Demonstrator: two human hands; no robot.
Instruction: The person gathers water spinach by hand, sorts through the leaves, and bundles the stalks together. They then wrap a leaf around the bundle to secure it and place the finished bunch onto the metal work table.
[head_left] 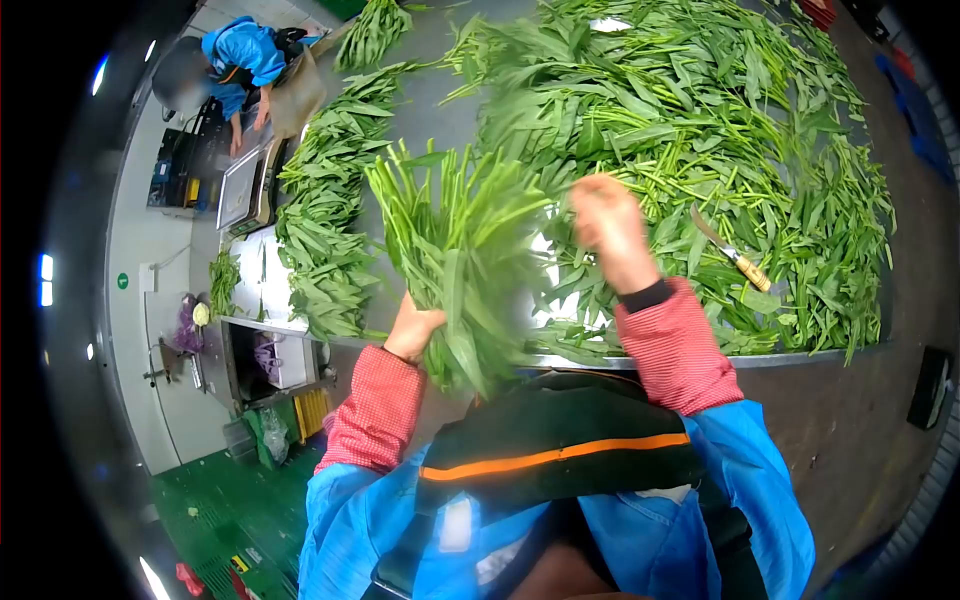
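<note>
My left hand [412,330] is closed around a bunch of long-leaved greens that look like water spinach [455,260], held upright with the cut stems at the top. The bunch is partly blurred and hides most of my left fingers. To its right, my right hand [608,228] hovers over the near part of a large pile of the same greens [680,130]. Motion smears its fingers, which look curled, and I cannot make out anything in them. A knife with a wooden handle [750,270] lies on the pile, right of my right hand.
A row of bunched greens [335,220] runs along the left of the grey table [405,110]. Beyond it stand a weighing scale [248,190] and another person in a blue jacket [250,52]. The table's metal front edge [800,360] is close to my body.
</note>
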